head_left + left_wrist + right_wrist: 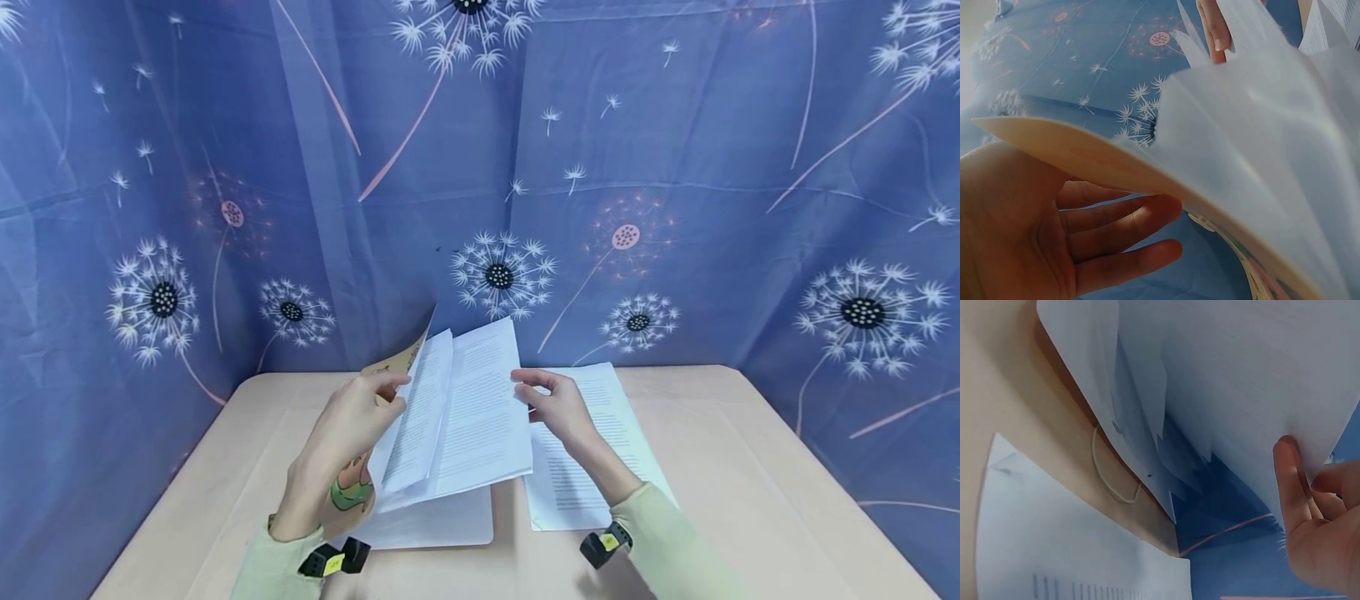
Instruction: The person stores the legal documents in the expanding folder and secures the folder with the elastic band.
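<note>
grips the tan cover (393,360) of an opened folder (435,527) with the left hand (337,429) at nine o'clock from the pages, with thumb and index finger drawn almost together in the head view, and with other fingers fairly straight along the outer side in the left wrist view. pinches the edge of the printed sheets (480,408) at three o'clock with the right hand (561,410), with thumb and fingers parted only by the paper. holds these sheets tilted up and spread apart within the folder. rests the folder's white lower part on the worktop (705,433), near six o'clock in the head view. includes a loose printed sheet (573,479) lying flat at about four o'clock from the raised pages, partly beneath the right forearm. shows a pale cord loop (1099,467) beside the folder's edge, toward eight o'clock in the right wrist view. faces a blue dandelion curtain (420,250) at twelve o'clock.
</note>
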`<state>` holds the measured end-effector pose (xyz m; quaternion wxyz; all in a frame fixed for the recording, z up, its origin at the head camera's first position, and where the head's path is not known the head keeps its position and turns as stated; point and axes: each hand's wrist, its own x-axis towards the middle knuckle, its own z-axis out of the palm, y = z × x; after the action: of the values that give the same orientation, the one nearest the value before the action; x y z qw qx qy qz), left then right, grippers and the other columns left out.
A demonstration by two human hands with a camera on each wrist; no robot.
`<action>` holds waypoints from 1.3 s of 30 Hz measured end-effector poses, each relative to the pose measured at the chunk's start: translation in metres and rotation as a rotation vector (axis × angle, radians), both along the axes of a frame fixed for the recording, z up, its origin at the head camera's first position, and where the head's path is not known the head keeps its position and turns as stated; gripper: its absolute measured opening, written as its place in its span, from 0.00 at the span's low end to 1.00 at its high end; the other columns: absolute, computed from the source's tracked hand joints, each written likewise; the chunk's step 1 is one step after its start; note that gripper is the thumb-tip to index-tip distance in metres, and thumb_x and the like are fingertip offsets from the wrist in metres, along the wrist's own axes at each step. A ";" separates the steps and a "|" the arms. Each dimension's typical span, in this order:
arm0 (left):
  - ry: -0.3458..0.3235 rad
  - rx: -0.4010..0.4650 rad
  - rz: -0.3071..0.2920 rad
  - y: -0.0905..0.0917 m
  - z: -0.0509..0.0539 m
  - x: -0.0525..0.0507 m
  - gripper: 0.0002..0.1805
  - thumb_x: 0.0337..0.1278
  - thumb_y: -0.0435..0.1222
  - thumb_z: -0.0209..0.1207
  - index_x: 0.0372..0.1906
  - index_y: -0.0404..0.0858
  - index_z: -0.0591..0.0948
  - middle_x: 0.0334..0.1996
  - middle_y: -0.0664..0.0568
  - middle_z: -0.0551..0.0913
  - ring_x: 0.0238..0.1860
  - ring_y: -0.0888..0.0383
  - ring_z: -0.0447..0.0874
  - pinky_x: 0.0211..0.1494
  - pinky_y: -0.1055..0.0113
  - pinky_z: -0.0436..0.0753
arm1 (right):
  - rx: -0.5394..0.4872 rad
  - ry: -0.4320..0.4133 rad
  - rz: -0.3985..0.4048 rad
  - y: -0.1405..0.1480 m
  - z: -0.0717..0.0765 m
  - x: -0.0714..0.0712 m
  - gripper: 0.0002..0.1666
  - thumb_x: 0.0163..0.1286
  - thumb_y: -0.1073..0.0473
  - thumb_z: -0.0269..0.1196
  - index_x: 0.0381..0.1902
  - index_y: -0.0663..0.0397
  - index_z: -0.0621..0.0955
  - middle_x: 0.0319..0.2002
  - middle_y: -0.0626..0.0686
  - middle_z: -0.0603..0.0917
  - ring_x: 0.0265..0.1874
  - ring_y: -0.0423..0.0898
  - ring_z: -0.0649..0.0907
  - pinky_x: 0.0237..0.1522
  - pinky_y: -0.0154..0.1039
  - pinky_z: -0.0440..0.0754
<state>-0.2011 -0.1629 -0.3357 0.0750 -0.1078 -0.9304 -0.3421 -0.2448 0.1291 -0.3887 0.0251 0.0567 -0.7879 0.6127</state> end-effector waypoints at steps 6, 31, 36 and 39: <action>-0.001 -0.002 0.002 0.001 0.000 0.000 0.22 0.61 0.33 0.53 0.60 0.43 0.82 0.40 0.49 0.86 0.16 0.61 0.64 0.19 0.69 0.63 | -0.041 -0.011 0.056 -0.012 -0.005 0.000 0.20 0.71 0.64 0.59 0.60 0.63 0.80 0.51 0.64 0.82 0.30 0.39 0.84 0.36 0.40 0.86; 0.017 -0.019 0.005 0.001 0.001 0.000 0.21 0.61 0.34 0.54 0.59 0.45 0.83 0.40 0.50 0.87 0.15 0.61 0.62 0.20 0.68 0.63 | -0.159 -0.082 0.226 -0.057 -0.024 0.006 0.26 0.70 0.67 0.58 0.64 0.66 0.70 0.57 0.68 0.78 0.24 0.42 0.83 0.21 0.37 0.82; 0.019 -0.021 0.003 0.001 0.001 0.000 0.21 0.60 0.34 0.54 0.58 0.45 0.83 0.40 0.50 0.87 0.16 0.60 0.66 0.20 0.68 0.65 | -0.147 -0.080 0.234 -0.061 -0.029 0.007 0.25 0.69 0.68 0.58 0.64 0.67 0.72 0.56 0.67 0.79 0.27 0.47 0.85 0.21 0.37 0.83; 0.019 -0.021 0.002 0.002 0.000 0.000 0.21 0.60 0.34 0.54 0.58 0.45 0.83 0.40 0.50 0.87 0.16 0.60 0.67 0.20 0.68 0.66 | -0.143 -0.075 0.227 -0.064 -0.030 0.006 0.26 0.69 0.68 0.58 0.64 0.66 0.72 0.57 0.67 0.79 0.28 0.51 0.85 0.21 0.37 0.83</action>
<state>-0.2015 -0.1613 -0.3353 0.0831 -0.1108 -0.9334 -0.3311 -0.2392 0.0652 -0.4191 -0.0701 0.1207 -0.7312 0.6677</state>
